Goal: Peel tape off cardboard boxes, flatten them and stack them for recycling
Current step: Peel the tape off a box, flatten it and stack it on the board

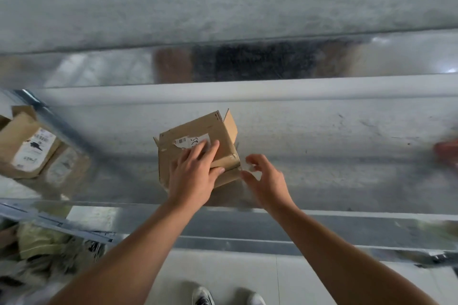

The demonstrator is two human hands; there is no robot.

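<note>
On the metal desk (322, 131), one cardboard box (198, 136) is sitting centrally. The left hand (193, 176) is pressing flat on its top, fingers straight. The right hand (265, 181) is hovering beside its right corner, fingers curled; I cannot tell whether it is holding anything. Two labelled paper bags (27, 146) are lying far left.

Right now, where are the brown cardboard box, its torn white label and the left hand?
brown cardboard box (198, 126): head view, bare top face.
torn white label (182, 140): head view, barcode end.
left hand (192, 178): head view, back.
</note>
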